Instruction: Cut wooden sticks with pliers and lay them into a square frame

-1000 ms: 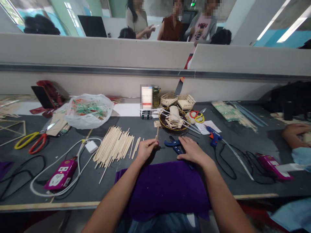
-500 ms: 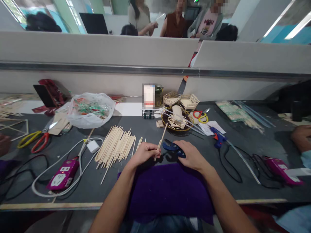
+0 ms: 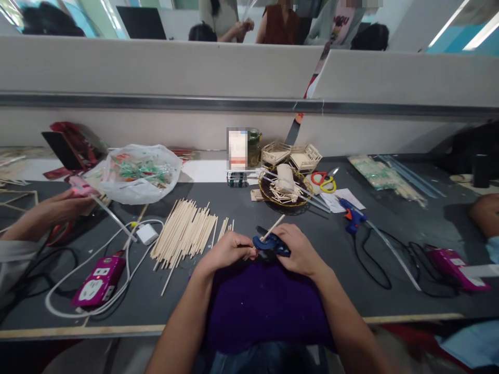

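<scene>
Near the table's front edge, my left hand [image 3: 234,248] pinches a thin wooden stick [image 3: 276,225] by its lower end. My right hand [image 3: 300,249] is wrapped round blue-handled pruning shears [image 3: 273,244]. The stick passes through the jaws of the shears, its free end pointing up and to the right. Whether the blades touch the wood cannot be made out. To the left of my left hand lies a wide pile of wooden sticks [image 3: 185,234], with several shorter ones [image 3: 225,226] beside it. A purple cloth [image 3: 268,306] spreads below both hands.
Behind my hands stands a basket [image 3: 267,195] of cut sticks, near hexagonal stick frames [image 3: 306,157] and scissors [image 3: 327,182]. On the right lies a blue glue gun [image 3: 354,215]. A co-worker's hand [image 3: 54,213] holds a pink glue gun [image 3: 81,188] at left, above a purple power strip [image 3: 99,280].
The shears have moved left, and the stick now lies between their jaws, tilted further right. A co-worker's hand with a pink glue gun has come in from the left.
</scene>
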A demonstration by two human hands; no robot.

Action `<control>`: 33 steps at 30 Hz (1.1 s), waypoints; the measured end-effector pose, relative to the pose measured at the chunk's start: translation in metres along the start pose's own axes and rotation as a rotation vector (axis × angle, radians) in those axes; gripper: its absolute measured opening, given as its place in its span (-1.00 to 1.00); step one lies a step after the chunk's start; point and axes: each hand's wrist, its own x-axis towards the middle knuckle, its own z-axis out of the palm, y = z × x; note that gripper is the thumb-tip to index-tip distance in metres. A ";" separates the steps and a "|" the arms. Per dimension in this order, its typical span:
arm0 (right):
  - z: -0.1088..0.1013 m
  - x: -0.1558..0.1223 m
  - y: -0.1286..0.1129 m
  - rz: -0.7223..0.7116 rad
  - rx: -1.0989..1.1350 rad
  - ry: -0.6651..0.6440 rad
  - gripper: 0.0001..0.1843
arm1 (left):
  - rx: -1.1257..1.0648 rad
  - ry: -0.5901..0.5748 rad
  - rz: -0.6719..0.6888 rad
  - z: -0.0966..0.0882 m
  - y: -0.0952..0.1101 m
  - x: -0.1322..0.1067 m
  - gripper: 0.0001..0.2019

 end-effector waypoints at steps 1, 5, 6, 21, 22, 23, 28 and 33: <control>0.002 0.000 0.000 -0.006 0.010 0.012 -0.50 | 0.000 -0.001 -0.002 -0.001 0.001 -0.001 -0.81; 0.010 0.001 0.002 -0.033 0.029 0.039 -0.48 | -0.005 -0.051 -0.011 -0.006 0.000 -0.003 -0.78; 0.011 0.001 0.002 -0.042 0.030 0.042 -0.49 | 0.000 -0.068 -0.009 -0.006 -0.001 -0.003 -0.77; 0.014 -0.001 -0.001 -0.071 0.073 0.087 -0.48 | 0.263 -0.051 0.111 -0.008 0.006 -0.007 -0.79; 0.013 -0.001 -0.001 -0.068 0.066 0.085 -0.48 | 0.276 -0.046 0.119 -0.008 0.007 -0.007 -0.79; 0.013 -0.001 -0.001 -0.065 0.061 0.080 -0.49 | 0.286 -0.041 0.125 -0.008 0.008 -0.007 -0.78; 0.014 -0.002 0.000 -0.058 0.070 0.088 -0.54 | 0.330 -0.039 0.142 -0.009 0.009 -0.008 -0.75; 0.016 -0.004 0.002 -0.048 0.141 0.073 -0.61 | 0.359 -0.037 0.120 -0.009 0.007 -0.009 -0.75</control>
